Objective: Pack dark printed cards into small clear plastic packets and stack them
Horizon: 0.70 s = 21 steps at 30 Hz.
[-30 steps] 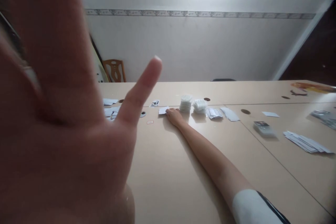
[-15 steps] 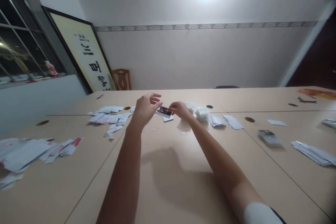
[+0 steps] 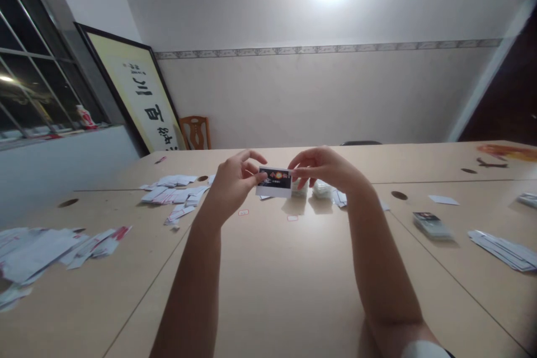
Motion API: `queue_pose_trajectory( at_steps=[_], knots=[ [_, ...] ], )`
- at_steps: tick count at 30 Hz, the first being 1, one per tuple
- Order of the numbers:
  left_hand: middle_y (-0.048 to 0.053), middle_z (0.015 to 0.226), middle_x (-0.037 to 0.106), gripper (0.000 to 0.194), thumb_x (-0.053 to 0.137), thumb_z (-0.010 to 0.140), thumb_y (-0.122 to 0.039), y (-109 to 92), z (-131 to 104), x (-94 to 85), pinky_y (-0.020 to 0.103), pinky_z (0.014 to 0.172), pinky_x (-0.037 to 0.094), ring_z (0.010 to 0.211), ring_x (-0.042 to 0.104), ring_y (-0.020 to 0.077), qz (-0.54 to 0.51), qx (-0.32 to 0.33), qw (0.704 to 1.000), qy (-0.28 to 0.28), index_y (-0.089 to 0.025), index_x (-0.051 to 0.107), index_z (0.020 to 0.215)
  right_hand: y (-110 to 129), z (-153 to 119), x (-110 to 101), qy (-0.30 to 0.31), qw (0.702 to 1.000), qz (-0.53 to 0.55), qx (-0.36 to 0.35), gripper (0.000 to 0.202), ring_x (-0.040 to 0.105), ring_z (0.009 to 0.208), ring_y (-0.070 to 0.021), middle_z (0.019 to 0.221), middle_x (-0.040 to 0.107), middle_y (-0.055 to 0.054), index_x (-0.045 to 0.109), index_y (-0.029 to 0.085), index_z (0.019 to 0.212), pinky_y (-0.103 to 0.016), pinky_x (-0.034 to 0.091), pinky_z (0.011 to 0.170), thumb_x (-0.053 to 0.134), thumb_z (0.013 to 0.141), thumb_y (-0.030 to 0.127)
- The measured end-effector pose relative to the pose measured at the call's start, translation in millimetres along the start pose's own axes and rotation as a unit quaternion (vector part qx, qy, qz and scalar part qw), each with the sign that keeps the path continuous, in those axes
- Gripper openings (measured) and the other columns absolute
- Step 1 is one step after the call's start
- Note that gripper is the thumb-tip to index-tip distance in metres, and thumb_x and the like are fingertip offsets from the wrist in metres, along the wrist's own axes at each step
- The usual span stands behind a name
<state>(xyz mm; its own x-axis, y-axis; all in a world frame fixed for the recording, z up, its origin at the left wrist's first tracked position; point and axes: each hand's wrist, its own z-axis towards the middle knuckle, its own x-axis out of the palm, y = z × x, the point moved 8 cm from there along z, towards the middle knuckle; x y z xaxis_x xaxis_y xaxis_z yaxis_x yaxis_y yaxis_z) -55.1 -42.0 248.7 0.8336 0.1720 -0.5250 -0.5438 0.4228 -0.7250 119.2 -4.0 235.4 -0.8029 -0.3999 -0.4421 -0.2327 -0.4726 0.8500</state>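
Holding one printed card [image 3: 276, 179] between both hands above the table [image 3: 277, 285], with its dark, lettered face turned toward the wearer. The left hand [image 3: 232, 185] grips its 9 o'clock edge, thumb across the front; the right hand [image 3: 329, 168] pinches its upper corner at about 2 o'clock. So both grips are on the card, neither released.

As for progress, the picking-up looks done, since the card is clear of the tabletop, but it is not yet set down. How many more cards remain to be handled I cannot tell.

Taking the card as the clock's centre, a white slip [image 3: 265, 197] peeks out at 7 o'clock, just below it. Two stacks of clear pieces, one round [image 3: 299, 190] and one squarish [image 3: 322, 190], stand near 3 o'clock, partly behind the right fingers. Loose papers [image 3: 168, 196] lie in heaps towards 9 o'clock. Out at 4 o'clock, well apart, sit a clear block with a dark top [image 3: 432, 227] and a fan of white strips [image 3: 501, 250], neither of them in hand.
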Motion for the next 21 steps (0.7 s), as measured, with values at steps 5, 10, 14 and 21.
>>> queue_pose_trajectory(
  at_steps=[5,10,14,21],
  knots=[
    [-0.001,0.073,0.065,0.023,0.069,0.078,-0.031,-6,-6,-10.6,0.026,0.053,0.041,0.064,0.062,0.0162,-0.014,0.010,0.998,-0.057,-0.024,0.056,0.096,-5,-6,-2,0.046,0.999,-0.003,0.027,0.020,0.072,0.070,-0.0159,0.082,0.075,-0.006,0.074,0.018,0.085,-0.024,0.053,0.056,0.073,0.078,0.037],
    [-0.003,0.070,0.064,0.023,0.068,0.079,-0.031,-17,-14,-12.9,0.025,0.053,0.042,0.063,0.062,0.0154,-0.036,0.023,0.997,-0.064,-0.025,0.054,0.097,7,-9,9,0.083,0.996,0.038,0.009,0.016,0.069,0.066,-0.0135,0.077,0.074,-0.004,0.072,0.016,0.080,-0.021,0.049,0.052,0.074,0.077,0.032],
    [-0.001,0.072,0.066,0.020,0.067,0.081,-0.032,-21,-15,-8.8,0.025,0.050,0.043,0.060,0.061,0.0152,-0.027,0.026,0.998,-0.053,-0.023,0.055,0.094,15,-12,13,0.092,0.994,0.057,-0.014,0.009,0.067,0.063,-0.0111,0.072,0.073,-0.002,0.069,0.016,0.074,-0.021,0.047,0.054,0.070,0.079,0.024],
    [0.005,0.100,0.070,0.006,0.067,0.083,-0.028,-43,-19,-2.7,0.035,0.081,0.053,0.099,0.065,0.0230,0.130,0.108,0.980,-0.104,-0.023,0.067,0.087,17,-13,15,0.099,0.992,0.077,-0.022,0.013,0.067,0.062,-0.0110,0.071,0.072,-0.001,0.067,0.016,0.075,-0.022,0.047,0.055,0.069,0.082,0.027]
  ],
)
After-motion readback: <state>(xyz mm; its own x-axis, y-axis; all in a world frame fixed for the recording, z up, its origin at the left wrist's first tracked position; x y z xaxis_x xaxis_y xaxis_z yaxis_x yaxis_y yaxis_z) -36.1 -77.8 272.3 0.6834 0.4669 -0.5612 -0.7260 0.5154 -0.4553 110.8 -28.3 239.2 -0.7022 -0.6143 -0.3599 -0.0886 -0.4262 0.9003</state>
